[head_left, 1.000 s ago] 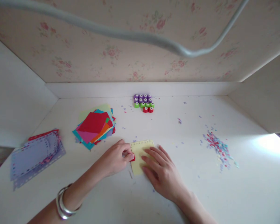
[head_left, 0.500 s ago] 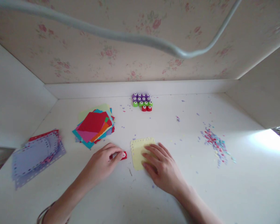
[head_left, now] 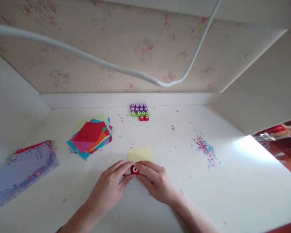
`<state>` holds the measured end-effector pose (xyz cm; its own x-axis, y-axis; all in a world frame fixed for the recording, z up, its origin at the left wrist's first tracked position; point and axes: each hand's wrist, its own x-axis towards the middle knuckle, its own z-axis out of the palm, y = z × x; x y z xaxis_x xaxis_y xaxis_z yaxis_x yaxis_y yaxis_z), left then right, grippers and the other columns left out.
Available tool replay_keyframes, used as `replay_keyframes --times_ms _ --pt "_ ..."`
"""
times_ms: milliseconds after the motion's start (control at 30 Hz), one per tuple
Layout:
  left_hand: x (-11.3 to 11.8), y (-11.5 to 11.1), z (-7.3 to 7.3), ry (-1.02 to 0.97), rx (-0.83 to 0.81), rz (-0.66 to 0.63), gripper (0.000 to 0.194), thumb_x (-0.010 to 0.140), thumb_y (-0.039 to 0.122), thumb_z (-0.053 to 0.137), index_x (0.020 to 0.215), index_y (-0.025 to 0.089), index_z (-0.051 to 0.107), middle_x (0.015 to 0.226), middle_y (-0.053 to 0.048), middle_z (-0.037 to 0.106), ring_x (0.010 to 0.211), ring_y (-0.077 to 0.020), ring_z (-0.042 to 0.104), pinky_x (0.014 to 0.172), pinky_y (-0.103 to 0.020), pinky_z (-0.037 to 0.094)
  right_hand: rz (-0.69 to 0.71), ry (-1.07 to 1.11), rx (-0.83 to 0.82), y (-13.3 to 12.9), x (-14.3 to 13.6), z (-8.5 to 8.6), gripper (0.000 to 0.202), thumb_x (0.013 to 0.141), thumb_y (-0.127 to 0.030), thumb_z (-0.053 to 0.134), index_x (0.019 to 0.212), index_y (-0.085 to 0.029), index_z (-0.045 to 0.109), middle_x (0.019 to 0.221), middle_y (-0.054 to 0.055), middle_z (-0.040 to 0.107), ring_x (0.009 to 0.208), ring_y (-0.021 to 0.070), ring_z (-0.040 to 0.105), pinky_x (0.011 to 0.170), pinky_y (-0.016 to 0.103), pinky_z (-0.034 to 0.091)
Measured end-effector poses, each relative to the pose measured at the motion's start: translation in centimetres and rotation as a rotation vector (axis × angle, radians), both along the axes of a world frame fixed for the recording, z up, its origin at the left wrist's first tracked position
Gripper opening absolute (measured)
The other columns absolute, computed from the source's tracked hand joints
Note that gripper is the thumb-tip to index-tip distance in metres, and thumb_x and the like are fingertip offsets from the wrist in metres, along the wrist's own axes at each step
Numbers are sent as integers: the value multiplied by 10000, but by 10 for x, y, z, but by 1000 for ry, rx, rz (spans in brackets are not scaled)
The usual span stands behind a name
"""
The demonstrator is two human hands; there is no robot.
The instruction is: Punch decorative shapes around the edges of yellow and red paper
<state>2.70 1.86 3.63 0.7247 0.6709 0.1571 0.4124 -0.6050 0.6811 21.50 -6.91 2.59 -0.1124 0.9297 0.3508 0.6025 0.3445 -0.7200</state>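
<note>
A small red punch [head_left: 135, 170] with a white ring on top is held between both hands at the near edge of a pale yellow paper [head_left: 142, 154]. My left hand [head_left: 113, 181] grips the punch from the left with thumb and fingers. From the right, my right hand [head_left: 157, 181] closes on the same punch. The yellow paper lies on the white table, with small cut-outs along its visible borders. Its near edge is hidden behind the fingers and the punch.
Purple, green and red punches [head_left: 139, 110] stand in rows near the wall. Coloured paper sheets [head_left: 92, 134] are piled at left, beside lilac punched sheets [head_left: 21, 171]. Confetti [head_left: 206, 149] lies at right. A white cable [head_left: 99, 64] crosses the upper view.
My left hand has moved right with the red punch to the yellow paper's near edge. My right hand has left the paper's surface and taken hold of the punch. The camera view has shifted.
</note>
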Motion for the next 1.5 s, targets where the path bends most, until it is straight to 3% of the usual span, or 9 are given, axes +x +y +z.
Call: replay_keyframes --times_ms 267,400,500,700,833,1033,1233,1400,1500 --pt "8 -3 -24 -37 -16 48 220 920 300 551 1121 247 622 1083 -46 684 846 -165 681 780 -281 579 -647 -69 49 11 64 -15 284 950 -322 499 1182 -240 642 1131 89 671 982 218 651 814 356 548" --pt "5 0 -23 -29 -41 6 185 932 263 513 1057 235 647 1070 -48 678 914 -167 667 814 -283 566 -1027 -269 -14 9 107 -24 268 907 -351 528 1099 -220 662 1048 92 692 949 253 624 824 390 477" --pt "10 12 -19 -27 -39 -8 190 935 256 488 1019 218 655 1021 -49 681 863 -159 662 790 -281 561 -1127 -390 -152 3 124 -28 260 887 -339 514 1074 -217 648 977 101 686 906 264 604 790 381 433" --pt "45 49 -12 15 159 48 198 912 221 495 1033 195 650 1033 -49 668 807 -153 663 788 -293 553 -1162 -445 -24 3 119 -26 396 859 -357 535 1211 -177 566 1130 147 619 1047 318 530 888 452 407" --pt "80 81 -10 60 305 58 274 909 163 465 1134 170 621 1169 -84 625 1049 -198 631 961 -333 493 -893 -319 164 11 82 -24 319 918 -392 505 1140 -181 592 1081 120 634 1038 283 543 930 464 430" --pt "117 122 -22 141 403 20 525 851 -27 370 1343 111 493 1457 -133 446 1320 -244 438 1096 -385 368 -645 -398 -76 11 20 -23 492 837 -554 617 1173 -194 615 1177 144 610 1065 345 544 870 525 463" --pt "129 138 -27 236 449 -28 650 787 -107 338 1379 135 452 1462 -107 453 1315 -226 433 1094 -379 353 -541 -393 -201 5 31 -20 341 821 -403 681 1133 -267 657 1152 98 638 1016 324 573 851 507 470" --pt "122 140 -17 308 467 -26 552 838 -69 340 1300 166 529 1276 -119 567 1194 -231 510 1005 -364 418 -544 -65 -298 8 40 -23 257 831 -261 617 1088 -263 627 927 41 697 871 256 636 778 424 505" --pt "112 139 -10 361 454 -31 331 894 34 409 1086 159 648 1130 -116 601 1034 -230 587 895 -346 473 -585 242 -340 10 40 -27 448 837 -309 605 1274 -267 514 866 24 695 711 206 657 627 335 530"
